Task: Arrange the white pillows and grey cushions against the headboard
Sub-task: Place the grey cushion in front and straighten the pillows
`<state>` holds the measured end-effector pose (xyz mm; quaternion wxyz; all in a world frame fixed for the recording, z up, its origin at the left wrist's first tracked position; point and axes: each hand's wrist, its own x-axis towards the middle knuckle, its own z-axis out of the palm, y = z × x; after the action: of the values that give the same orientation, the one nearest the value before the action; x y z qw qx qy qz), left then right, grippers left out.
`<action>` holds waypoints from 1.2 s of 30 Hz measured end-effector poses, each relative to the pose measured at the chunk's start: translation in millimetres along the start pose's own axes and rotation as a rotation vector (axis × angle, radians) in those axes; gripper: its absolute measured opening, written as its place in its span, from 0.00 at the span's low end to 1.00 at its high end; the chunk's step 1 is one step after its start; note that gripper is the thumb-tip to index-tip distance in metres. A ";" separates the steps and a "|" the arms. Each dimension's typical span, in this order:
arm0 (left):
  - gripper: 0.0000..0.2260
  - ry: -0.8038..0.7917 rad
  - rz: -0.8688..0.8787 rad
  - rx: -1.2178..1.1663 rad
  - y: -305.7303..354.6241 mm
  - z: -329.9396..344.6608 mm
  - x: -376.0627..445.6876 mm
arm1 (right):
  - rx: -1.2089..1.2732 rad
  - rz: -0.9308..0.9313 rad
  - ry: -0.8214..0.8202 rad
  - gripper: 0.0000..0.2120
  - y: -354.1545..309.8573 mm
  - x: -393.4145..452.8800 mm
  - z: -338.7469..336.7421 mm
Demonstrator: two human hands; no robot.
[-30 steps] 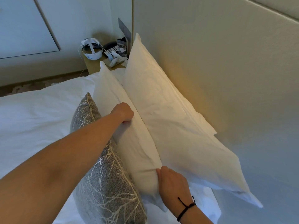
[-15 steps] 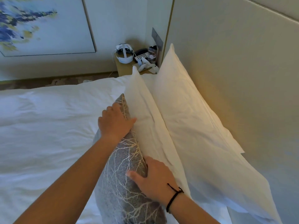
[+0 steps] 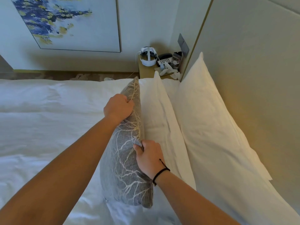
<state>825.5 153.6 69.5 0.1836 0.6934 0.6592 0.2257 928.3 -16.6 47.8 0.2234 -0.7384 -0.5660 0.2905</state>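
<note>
Both the left hand (image 3: pixel 119 106) and the right hand (image 3: pixel 149 157) are closed tight on the top edge of the grey cushion (image 3: pixel 128 168), which stands upright on the bed (image 3: pixel 48 127) against the front white pillow (image 3: pixel 160 124).

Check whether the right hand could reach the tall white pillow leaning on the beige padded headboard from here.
Probably yes: the right hand grips the grey branch-patterned cushion, and only the lower white pillow stands between; reaching over it to the tall white pillow looks unobstructed.
</note>
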 end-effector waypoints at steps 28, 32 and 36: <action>0.56 -0.591 -0.665 -0.739 -48.3 149.0 -87.3 | -0.075 0.227 0.034 0.21 73.6 30.1 -63.6; 0.46 -0.509 -0.667 -0.722 -39.7 138.3 -88.5 | -0.075 0.241 0.010 0.19 72.4 16.6 -73.8; 0.45 -0.357 -0.350 -0.639 -6.5 114.0 -121.2 | -0.112 0.150 0.069 0.17 105.3 -41.7 -97.4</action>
<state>879.8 38.0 -37.3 0.5370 0.5072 0.6216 0.2606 1061.2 -84.2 57.0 0.1789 -0.7996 -0.5164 0.2490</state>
